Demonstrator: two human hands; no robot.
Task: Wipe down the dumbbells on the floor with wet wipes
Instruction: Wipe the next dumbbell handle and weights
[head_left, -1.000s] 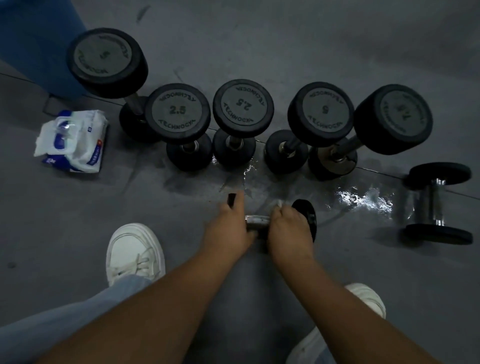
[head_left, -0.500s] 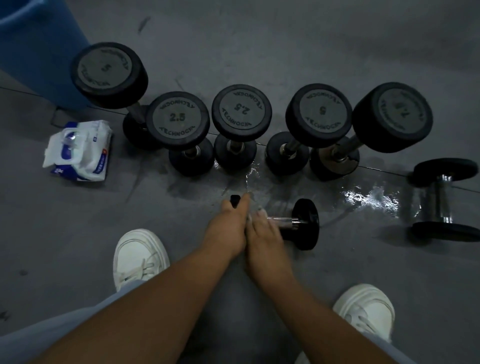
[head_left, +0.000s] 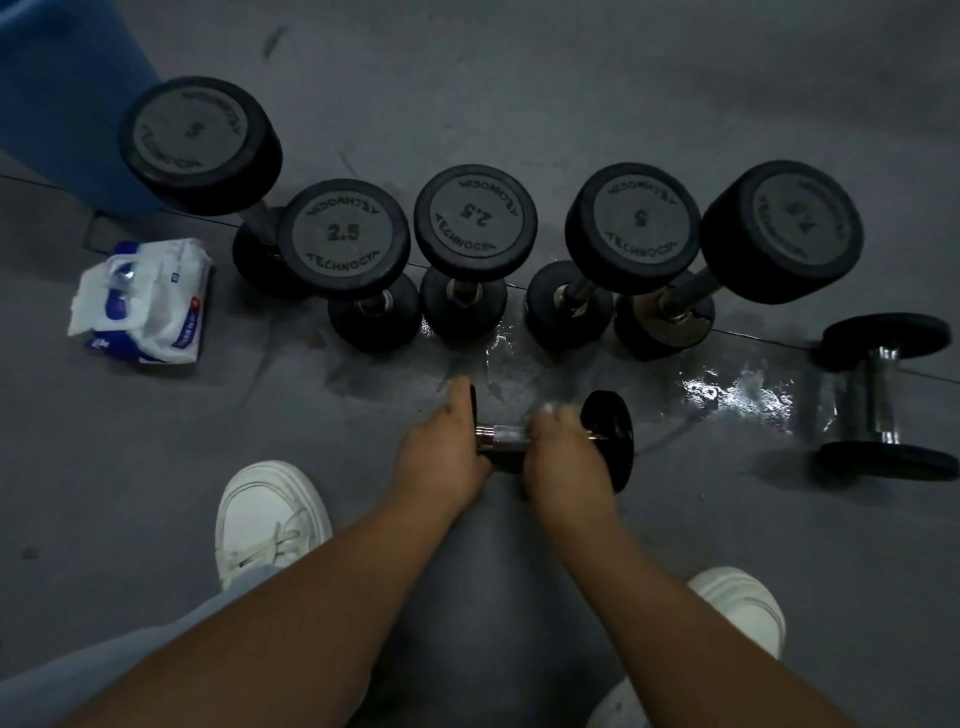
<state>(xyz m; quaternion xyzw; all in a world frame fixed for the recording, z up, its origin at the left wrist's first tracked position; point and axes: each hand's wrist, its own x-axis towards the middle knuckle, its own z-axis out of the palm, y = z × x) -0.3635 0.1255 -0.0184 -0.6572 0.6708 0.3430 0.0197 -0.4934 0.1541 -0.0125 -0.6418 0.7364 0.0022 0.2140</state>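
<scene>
While both hands (head_left: 441, 457) (head_left: 563, 457) grip it, the black-ended, chrome-barred dumbbell (head_left: 613, 439) lies sideways.

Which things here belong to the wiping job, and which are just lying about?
Job: small dumbbell, wipe, left hand, right hand, wipes pack, upright dumbbells, far-right dumbbell.
Lying about: blue bin, wet patch.

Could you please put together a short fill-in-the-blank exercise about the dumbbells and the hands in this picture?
1. The row of upright dumbbells holds ____ dumbbells.
2. The wet wipes pack lies to the ____ of that row.
3. Two dumbbells in that row are marked ____.
4. The left hand and right hand grip the small dumbbell; the other lying dumbbell sits far to their ____.
Missing words: five, left, 2.5, right.
</scene>
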